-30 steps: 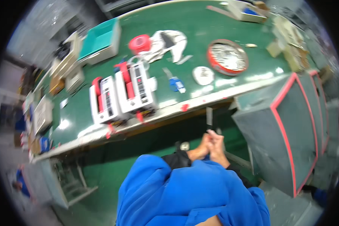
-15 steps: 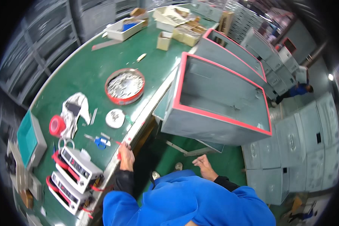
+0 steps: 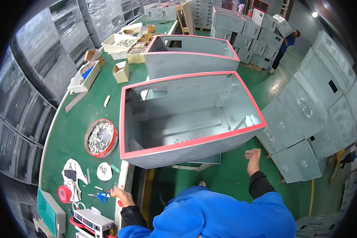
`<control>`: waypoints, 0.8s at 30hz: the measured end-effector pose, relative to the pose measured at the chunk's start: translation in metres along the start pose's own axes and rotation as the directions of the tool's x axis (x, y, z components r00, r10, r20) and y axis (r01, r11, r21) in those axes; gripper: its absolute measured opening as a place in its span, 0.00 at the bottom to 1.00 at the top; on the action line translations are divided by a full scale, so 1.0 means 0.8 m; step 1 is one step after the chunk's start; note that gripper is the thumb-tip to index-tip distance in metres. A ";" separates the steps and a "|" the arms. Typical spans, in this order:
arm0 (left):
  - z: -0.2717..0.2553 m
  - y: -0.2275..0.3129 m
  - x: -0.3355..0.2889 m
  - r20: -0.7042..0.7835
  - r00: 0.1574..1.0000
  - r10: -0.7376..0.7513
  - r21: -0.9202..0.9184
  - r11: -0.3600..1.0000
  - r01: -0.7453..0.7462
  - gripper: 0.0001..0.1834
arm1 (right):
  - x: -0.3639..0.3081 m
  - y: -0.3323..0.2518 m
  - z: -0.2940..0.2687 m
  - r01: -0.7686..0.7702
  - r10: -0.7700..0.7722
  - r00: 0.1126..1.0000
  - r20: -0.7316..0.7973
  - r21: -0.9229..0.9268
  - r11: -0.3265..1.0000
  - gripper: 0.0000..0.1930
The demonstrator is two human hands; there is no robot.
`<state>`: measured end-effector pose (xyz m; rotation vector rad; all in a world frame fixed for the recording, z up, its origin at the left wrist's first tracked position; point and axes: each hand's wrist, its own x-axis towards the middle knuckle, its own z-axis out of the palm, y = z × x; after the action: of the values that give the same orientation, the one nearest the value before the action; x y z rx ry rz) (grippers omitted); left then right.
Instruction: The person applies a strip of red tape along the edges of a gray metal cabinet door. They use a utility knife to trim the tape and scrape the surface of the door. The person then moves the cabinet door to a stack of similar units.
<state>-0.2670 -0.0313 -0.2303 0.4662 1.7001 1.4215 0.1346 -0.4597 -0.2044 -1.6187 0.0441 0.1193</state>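
Observation:
My left hand (image 3: 123, 196) is at the edge of the green-topped table (image 3: 73, 137), fingers closed; whatever they may hold is too small to make out. Close to it lie blue-handled scissors (image 3: 102, 197), a thin metal strip (image 3: 102, 189) and a white round lid (image 3: 104, 171) with small parts on it. My right hand (image 3: 253, 162) is in the air off the near right corner of a grey metal cabinet (image 3: 194, 146), its fingers curled with nothing visible in them. That cabinet lies with its opening up, pink-red edging around the rim and a few small bits inside.
A second edged cabinet (image 3: 192, 63) stands behind. On the table are a red tub of small white pieces (image 3: 101, 139), red tape (image 3: 64, 194), a white powered device (image 3: 93, 222) and parts boxes (image 3: 121, 72). Grey cabinets (image 3: 297, 107) are stacked at right; a person (image 3: 287, 45) handles one farther back.
My view has turned to the right and farther ahead. My right hand has moved out rightward, beside the cabinet's near corner; my left hand stays by the table edge near the scissors.

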 end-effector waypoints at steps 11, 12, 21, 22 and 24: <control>0.111 0.010 -0.016 0.802 0.596 -0.039 -0.058 0.988 0.142 0.28 | 0.122 -0.012 0.027 0.300 -0.280 0.936 0.214 -0.070 0.951 0.08; 0.111 0.012 -0.015 0.806 0.589 -0.062 -0.055 0.982 0.178 0.30 | 0.118 -0.007 0.030 0.300 -0.286 0.936 0.204 -0.041 0.953 0.07; 0.127 0.046 -0.046 0.747 0.611 -0.262 0.163 0.963 0.213 0.30 | 0.050 0.042 -0.041 0.395 -0.312 0.919 0.242 -0.570 0.721 0.13; 0.137 0.053 -0.046 0.742 0.614 -0.267 0.177 0.963 0.205 0.30 | 0.038 0.054 -0.043 0.360 -0.301 0.933 0.199 -0.576 0.734 0.14; 0.154 0.067 -0.051 0.738 0.611 -0.288 0.207 0.958 0.200 0.30 | 0.016 0.065 -0.055 0.292 -0.269 0.954 0.131 -0.591 0.751 0.15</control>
<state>-0.1587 0.0293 -0.1645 0.7367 1.0681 0.7430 0.1440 -0.5054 -0.2553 -2.2500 -0.3002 -0.0838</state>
